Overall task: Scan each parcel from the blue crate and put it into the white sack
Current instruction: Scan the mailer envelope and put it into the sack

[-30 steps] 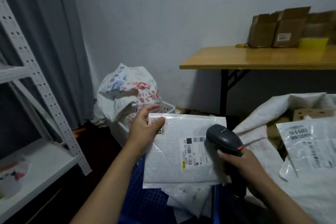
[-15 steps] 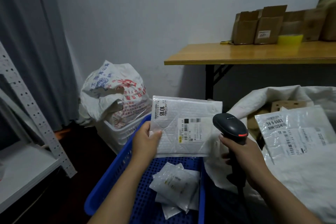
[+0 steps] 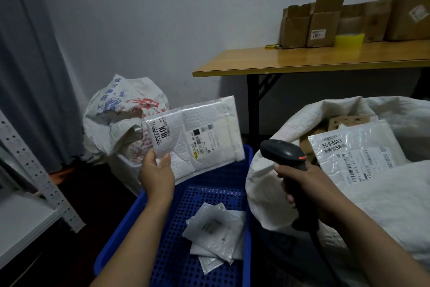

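In the head view, the left hand (image 3: 156, 175) was raised over the far end of the blue crate (image 3: 116, 240). It pinched the lower left corner of a white bubble mailer (image 3: 209, 140) between its thumb in front and its fingers behind. The mailer was held up in the air and tilted, its labelled face toward the camera. A sticker reading "1018" sat near the pinched corner and a barcode label near the middle.

The right hand (image 3: 300, 184) had its fingers wrapped round the handle of a black barcode scanner (image 3: 282, 153). The scanner's head pointed left toward the mailer but stood apart from it. A dark cable hung from the bottom of the handle.

On the perforated floor of the crate lay a small heap of flat white parcels (image 3: 214, 233), overlapping one another.

Just right of the crate stood the white sack (image 3: 384, 205) with its mouth open. Inside it a plastic-wrapped parcel (image 3: 353, 154) marked "56-6-6603" lay face up, and a brown cardboard box (image 3: 346, 121) lay behind that.

Behind the crate, against the wall, a printed woven sack (image 3: 121, 112) sat in a white basket (image 3: 125, 165). A wooden table (image 3: 325, 58) at the upper right carried a row of cardboard cartons (image 3: 309, 26). A grey curtain (image 3: 35, 77) hung at the left, with a perforated metal shelf post (image 3: 35, 168) in front of it.
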